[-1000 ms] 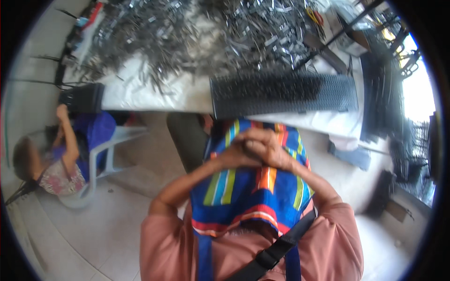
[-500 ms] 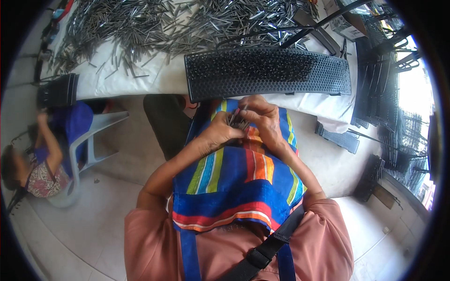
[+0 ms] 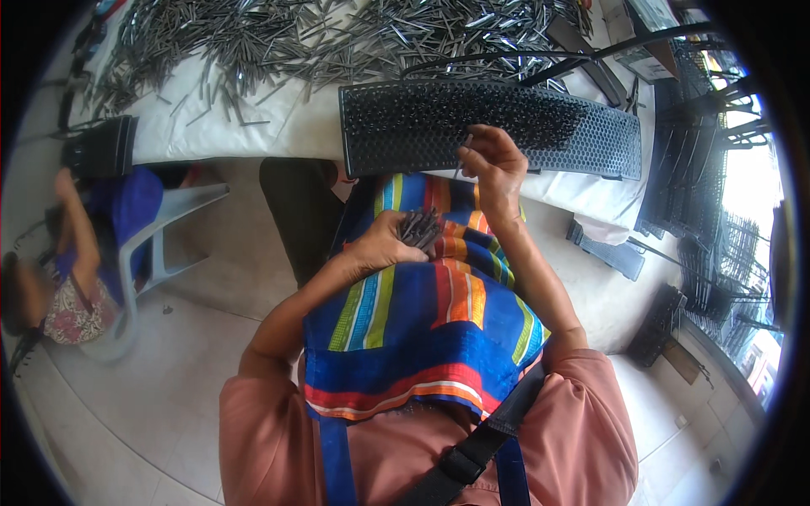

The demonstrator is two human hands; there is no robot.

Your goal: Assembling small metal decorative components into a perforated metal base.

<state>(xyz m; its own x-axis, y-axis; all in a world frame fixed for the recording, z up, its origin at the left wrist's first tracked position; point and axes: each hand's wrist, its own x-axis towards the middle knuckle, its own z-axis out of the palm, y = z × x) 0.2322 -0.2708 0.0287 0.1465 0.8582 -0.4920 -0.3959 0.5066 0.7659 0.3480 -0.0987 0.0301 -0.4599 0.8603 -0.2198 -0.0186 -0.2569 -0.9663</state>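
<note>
My left hand [image 3: 378, 244] is closed around a bundle of thin dark metal strips [image 3: 419, 228] above my lap. Farther forward, my right hand [image 3: 499, 169] pinches a single thin strip [image 3: 460, 164] between thumb and fingers. That hand is at the front side of a long black perforated panel [image 3: 603, 135], which lies tilted along the table edge. Many of the panel's holes look filled with dark pieces at the left and middle, while the right end shows open holes. Whether the pinched strip touches the panel I cannot tell.
A large pile of loose metal strips [image 3: 312, 42] covers the back of the white-covered table [image 3: 219, 135]. Pliers [image 3: 633, 95] lie at its right. Black racks and panels [image 3: 688, 160] stand stacked on the right. At the left, another person [image 3: 84, 278] sits by a grey chair [image 3: 173, 236].
My right hand has moved away from the bundle, forward and to the right up to the panel, with a strip in its fingers. My left hand stays over my lap with the bundle.
</note>
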